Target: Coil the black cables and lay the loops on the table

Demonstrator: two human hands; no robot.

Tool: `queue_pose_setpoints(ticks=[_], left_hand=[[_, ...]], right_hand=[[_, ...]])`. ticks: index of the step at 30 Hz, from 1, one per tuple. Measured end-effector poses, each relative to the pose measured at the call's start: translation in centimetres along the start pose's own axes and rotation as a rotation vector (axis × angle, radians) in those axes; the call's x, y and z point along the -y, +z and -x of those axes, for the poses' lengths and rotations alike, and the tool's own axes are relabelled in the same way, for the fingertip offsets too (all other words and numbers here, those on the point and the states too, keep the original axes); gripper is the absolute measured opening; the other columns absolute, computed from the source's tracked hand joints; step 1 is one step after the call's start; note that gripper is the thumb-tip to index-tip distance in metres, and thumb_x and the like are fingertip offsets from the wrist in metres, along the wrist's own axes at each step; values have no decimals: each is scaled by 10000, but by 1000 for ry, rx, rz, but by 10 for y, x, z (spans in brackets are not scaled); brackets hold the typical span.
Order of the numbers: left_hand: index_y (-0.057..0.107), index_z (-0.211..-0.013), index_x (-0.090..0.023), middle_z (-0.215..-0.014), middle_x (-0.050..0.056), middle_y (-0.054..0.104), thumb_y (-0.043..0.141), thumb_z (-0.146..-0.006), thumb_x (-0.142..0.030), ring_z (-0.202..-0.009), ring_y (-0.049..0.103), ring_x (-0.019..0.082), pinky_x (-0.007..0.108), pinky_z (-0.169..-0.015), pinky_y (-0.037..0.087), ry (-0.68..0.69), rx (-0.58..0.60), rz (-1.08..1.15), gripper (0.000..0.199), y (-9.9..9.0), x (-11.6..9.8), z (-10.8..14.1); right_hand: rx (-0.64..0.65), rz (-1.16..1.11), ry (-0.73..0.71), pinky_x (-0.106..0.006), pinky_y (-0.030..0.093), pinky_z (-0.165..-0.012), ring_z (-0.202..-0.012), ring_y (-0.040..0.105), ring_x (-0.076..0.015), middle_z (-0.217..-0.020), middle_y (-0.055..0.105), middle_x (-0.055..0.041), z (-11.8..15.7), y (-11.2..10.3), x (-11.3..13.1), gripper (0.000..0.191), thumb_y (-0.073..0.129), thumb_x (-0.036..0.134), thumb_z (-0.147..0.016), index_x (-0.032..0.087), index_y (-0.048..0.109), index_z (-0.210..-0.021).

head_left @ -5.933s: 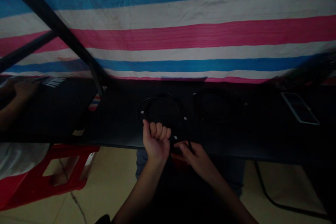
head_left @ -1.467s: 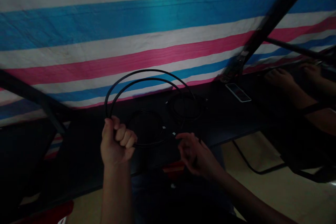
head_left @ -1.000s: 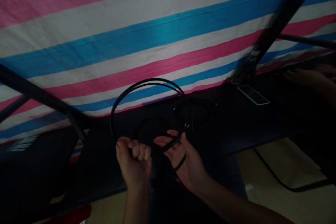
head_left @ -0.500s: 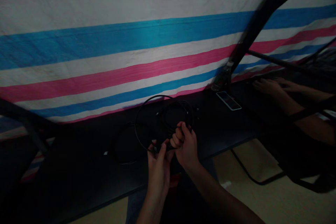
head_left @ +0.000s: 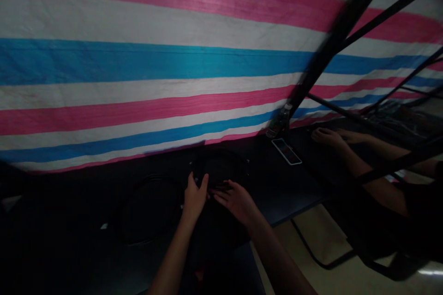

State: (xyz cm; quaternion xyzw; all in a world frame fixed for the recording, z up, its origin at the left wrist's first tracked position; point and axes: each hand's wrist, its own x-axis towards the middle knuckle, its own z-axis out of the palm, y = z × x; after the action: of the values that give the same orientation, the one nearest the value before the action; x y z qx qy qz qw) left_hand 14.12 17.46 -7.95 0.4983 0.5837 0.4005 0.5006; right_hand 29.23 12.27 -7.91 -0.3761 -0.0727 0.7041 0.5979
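Head view: near-left coil point(head_left: 152, 177) lay flat in a loop on the worktop point(head_left: 277, 205), so that one looked pretty much done.
Far coil point(head_left: 221, 151): also loop-shaped on the worktop, just past the left hand point(head_left: 195, 196) and right hand point(head_left: 237, 201); finished or not, couldn't say.
Left fingers: thumb and forefinger spread in a V, the rest mostly hidden.
Right fingers: loosely spread by the far coil's near edge; touching or not, couldn't tell.
Murky stuff: black on black, lost most strands.
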Motion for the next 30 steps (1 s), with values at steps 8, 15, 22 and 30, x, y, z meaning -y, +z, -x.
queue_pose_setpoints(ticks=[8,15,22,30], left_hand=[[314,-1528,-97,-600,-12,658,597,-937,-448,-498,637,184,269,-540,468,20,122,-135,744,-18,11,8],[526,-1402,-150,-612,10,653,513,-982,-438,-574,662,213,288,-589,448,98,54,-394,510,-42,-12,26],[713,-1034,-189,-1070,125,730,543,-956,-387,-1077,623,317,452,-972,436,365,-66,-861,272,-134,39,50],[709,-1053,-229,-1008,60,695,637,-882,-244,-873,658,224,326,-788,462,254,365,-840,186,-160,42,61]], right_hand=[[-45,158,-67,-317,568,-782,-954,776,-277,-966,793,-133,17,-8,-11,310,850,301,-745,121,668,-920],[-140,272,-25,-309,541,-671,-747,764,-227,-855,766,-101,71,-4,-78,513,856,487,-713,132,654,-1023],[439,607,493,-312,532,-689,-714,712,-178,-814,730,-62,102,10,-148,564,809,615,-714,126,729,-984],[617,604,562,-294,511,-715,-717,691,-150,-831,731,-50,77,11,-161,543,781,636,-728,132,752,-928]])
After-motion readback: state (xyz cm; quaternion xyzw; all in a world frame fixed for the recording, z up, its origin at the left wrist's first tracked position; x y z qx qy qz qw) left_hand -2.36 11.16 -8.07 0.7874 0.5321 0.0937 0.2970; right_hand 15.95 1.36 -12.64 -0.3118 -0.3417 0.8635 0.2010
